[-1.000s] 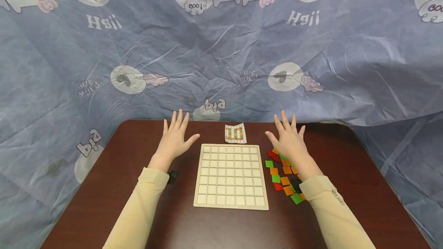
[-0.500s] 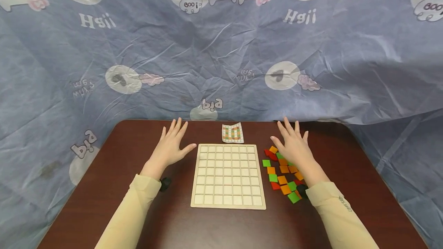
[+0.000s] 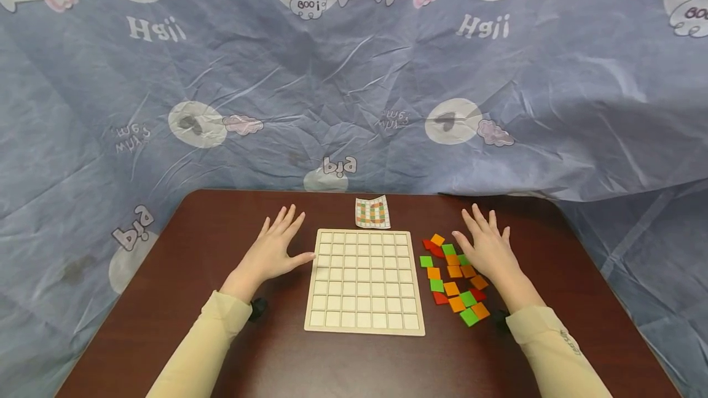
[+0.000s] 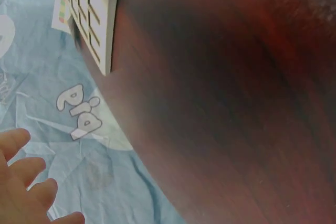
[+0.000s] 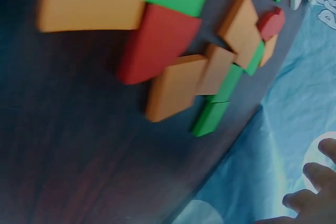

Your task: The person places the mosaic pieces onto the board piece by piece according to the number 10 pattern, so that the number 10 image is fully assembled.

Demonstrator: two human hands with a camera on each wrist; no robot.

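A pale wooden grid board (image 3: 365, 281) lies in the middle of the table, its square cells bare. To its left is my left hand (image 3: 272, 252), fingers spread, holding nothing; the thumb tip reaches the board's left edge, though whether it touches I cannot tell. Right of the board lies a loose group of flat orange, green and red tiles (image 3: 455, 271). My right hand (image 3: 489, 252) is spread beside the tiles' right edge and also holds nothing. In the right wrist view the orange tile (image 5: 176, 87) and red tile (image 5: 157, 43) appear close up, fingers apart from them.
Behind the board lies a small paper card (image 3: 373, 212) printed with a coloured grid pattern. The dark brown table (image 3: 354, 367) has rounded far corners. A blue-grey printed cloth (image 3: 310, 91) hangs beyond its far edge.
Both hands have come lower and nearer. The right hand has also moved rightward, uncovering more tiles. The left thumb has drawn closer to the board. Board, card and tiles stay in place.
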